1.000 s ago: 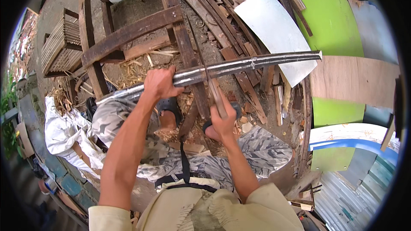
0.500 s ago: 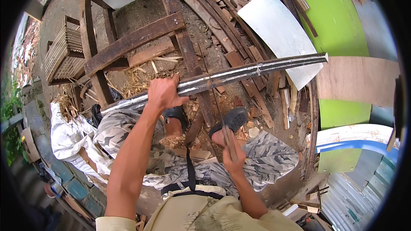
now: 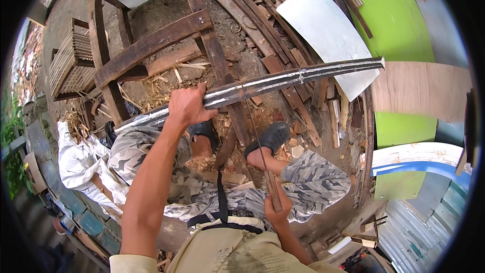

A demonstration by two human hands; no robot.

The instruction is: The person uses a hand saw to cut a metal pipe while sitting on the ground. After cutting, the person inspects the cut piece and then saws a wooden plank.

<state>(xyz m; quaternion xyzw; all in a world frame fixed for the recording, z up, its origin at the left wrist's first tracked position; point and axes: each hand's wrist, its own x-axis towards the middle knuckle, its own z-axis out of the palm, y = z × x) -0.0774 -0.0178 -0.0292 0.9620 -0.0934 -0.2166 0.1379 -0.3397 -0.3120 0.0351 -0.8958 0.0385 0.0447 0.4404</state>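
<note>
A long dark wooden plank with white stripes (image 3: 283, 82) lies across in front of me, resting over a bar of a wooden frame (image 3: 217, 60). My left hand (image 3: 186, 104) is clamped round the plank left of its middle, fingers over the far edge. My right hand (image 3: 279, 208), low and near my lap, is closed round the wooden handle of a thin-bladed handsaw (image 3: 273, 191). The narrow blade runs away from me and meets the plank just right of my left hand. How deep the cut is cannot be made out.
Wood scraps and long boards (image 3: 252, 25) lie at the far middle. A pale sheet (image 3: 323, 30) rests on them under the plank's right end. Green panels (image 3: 399, 25) are on the right, a slatted wooden piece (image 3: 76, 65) on the left. My feet in dark clogs (image 3: 273, 136) stand among shavings.
My right hand has drawn the saw back toward my body. The left hand keeps its grip on the plank, and the whole view has shifted slightly.
</note>
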